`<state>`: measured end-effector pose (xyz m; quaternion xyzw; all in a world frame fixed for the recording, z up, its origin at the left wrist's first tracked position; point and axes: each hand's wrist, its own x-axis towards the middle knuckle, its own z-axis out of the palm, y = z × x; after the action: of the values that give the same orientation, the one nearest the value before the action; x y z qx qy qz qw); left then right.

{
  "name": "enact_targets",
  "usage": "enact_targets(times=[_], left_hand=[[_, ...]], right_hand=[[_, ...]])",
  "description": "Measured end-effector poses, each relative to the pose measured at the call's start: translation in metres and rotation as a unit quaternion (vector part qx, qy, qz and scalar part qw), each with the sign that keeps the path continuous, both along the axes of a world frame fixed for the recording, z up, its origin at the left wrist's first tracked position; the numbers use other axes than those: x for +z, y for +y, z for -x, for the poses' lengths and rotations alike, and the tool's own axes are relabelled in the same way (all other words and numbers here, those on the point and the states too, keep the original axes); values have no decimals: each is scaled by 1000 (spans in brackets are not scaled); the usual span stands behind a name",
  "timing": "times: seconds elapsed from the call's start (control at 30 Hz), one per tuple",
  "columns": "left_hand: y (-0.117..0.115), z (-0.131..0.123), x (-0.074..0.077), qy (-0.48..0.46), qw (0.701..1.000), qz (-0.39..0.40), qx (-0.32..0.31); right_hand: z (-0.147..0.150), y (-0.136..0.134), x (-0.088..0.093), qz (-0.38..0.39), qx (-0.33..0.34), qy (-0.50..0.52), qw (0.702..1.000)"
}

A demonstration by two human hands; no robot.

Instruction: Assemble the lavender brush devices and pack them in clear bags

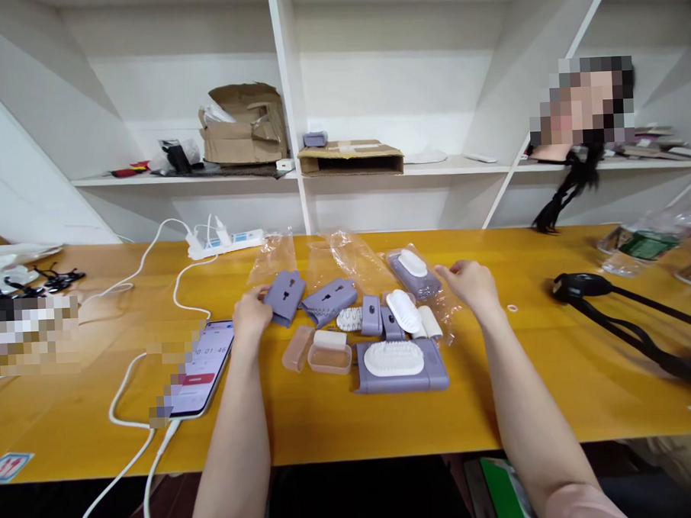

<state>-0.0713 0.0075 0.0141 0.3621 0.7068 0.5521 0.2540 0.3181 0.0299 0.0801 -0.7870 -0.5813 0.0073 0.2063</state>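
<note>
My left hand is closed on the left edge of a purple case piece with dark keyhole-shaped slots. Beside it lies a similar purple piece. At the back right, my right hand has its fingers curled at the edge of a clear plastic bag; a purple item with a white oval top is in this bag. Between my hands are small purple parts, a white bristled oval pad and pinkish clear boxes. Nearest me sits a purple case with a white bristled pad.
A phone on a white cable lies left of my left forearm. Behind it is a power strip. Black straps, a small ring and plastic bottles are at the right. Shelves hold cardboard boxes and a mannequin head.
</note>
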Motion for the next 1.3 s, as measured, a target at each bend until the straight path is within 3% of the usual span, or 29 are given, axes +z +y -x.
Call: enact_targets(times=[0.23,0.43,0.5,0.6,0.7,0.83,0.93,1.07,1.17,1.23,1.3], left_hand=[[1,-8,-2,56,997,51,13],[-4,-19,5,110,992,60,1],[-6,-28,9,132,991,34,-9],[-8,-48,12,157,982,-78,-65],[-12,-72,12,161,953,-188,-175],[-19,-95,8,184,908,-218,-307],[-20,-101,6,152,900,-224,-340],[-25,-104,10,103,902,-233,-349],[-42,-114,21,146,862,-259,-411],[-57,-126,29,234,793,-247,-505],[-70,-138,33,322,732,-215,-561]], right_hand=[[-24,0,5,12,-30,22,999],[-39,-32,8,95,19,20,995],[-38,-47,0,123,63,0,990],[-31,-61,-20,162,131,-65,976],[-25,-64,-38,135,145,-78,977],[-27,-62,-57,18,202,-79,976],[-33,-55,-69,-56,246,-63,966],[-38,-39,-82,-97,319,-30,942],[-37,-27,-87,-103,327,-9,939],[-36,-24,-87,-99,320,1,942],[-36,-25,-85,-94,313,8,945]])
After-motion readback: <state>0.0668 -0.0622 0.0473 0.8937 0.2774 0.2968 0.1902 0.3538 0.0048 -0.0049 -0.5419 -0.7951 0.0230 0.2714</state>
